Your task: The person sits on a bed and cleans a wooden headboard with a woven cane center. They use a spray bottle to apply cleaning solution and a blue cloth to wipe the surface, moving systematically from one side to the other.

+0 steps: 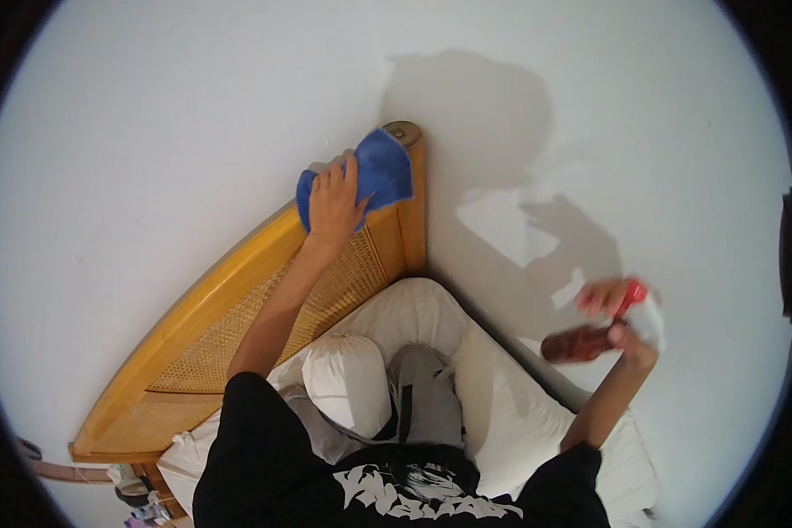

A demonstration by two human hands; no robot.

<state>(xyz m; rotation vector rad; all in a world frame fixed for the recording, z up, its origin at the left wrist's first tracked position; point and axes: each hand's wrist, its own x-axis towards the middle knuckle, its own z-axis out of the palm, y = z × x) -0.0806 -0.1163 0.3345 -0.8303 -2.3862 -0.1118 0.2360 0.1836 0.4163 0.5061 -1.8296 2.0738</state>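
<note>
My left hand (333, 199) is closed over a blue cloth (385, 172), pressing it onto the top rail of a wooden headboard (211, 282) near its corner post (413, 229). The fingers lie on top of the cloth, and part of it drapes over the rail. Out to the right, my right hand (614, 304) grips a spray bottle with a dark reddish-brown body (576, 344) and a red trigger head (632, 297). The bottle is tilted almost level and smeared by motion. Something white (649, 321) shows beside this hand, too blurred to make out.
White walls (194, 88) meet behind the headboard, which has a woven cane panel (264, 348). Below lies a bed with white pillows (510, 378) and a rounded white bundle (348, 383) by my legs. Small items (145, 506) stand at lower left. A dark object (790, 255) is at far right.
</note>
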